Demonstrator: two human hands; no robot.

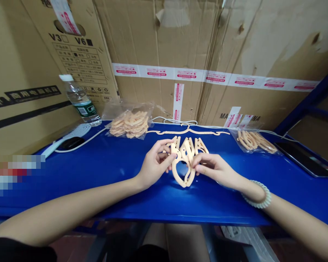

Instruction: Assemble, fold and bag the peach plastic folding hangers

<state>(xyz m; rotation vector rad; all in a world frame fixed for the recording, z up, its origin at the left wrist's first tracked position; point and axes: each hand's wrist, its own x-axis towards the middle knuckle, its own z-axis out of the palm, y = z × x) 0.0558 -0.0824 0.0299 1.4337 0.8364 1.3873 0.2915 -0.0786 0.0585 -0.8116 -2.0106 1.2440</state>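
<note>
Between my two hands is a peach-coloured folding clothes hanger [183, 178], held up above the blue table with its arms folded into a loop. My left hand [156, 162] pinches its upper left part between thumb and fingers. On its right side, my right hand [214, 168] grips it with thumb and fingertips. Just behind it are several peach clips [201, 145], partly hidden by the hanger and my fingers. Farther back, an unfolded hanger [190, 130] lies stretched out on the table.
On the blue table [120, 163], a bag of peach parts [131, 123] stands back left, beside a water bottle [83, 102]. Another bag of peach parts [255, 141] lies right, near a dark tablet [306, 158]. A white cable [207, 126] runs along the cardboard boxes [158, 43] behind.
</note>
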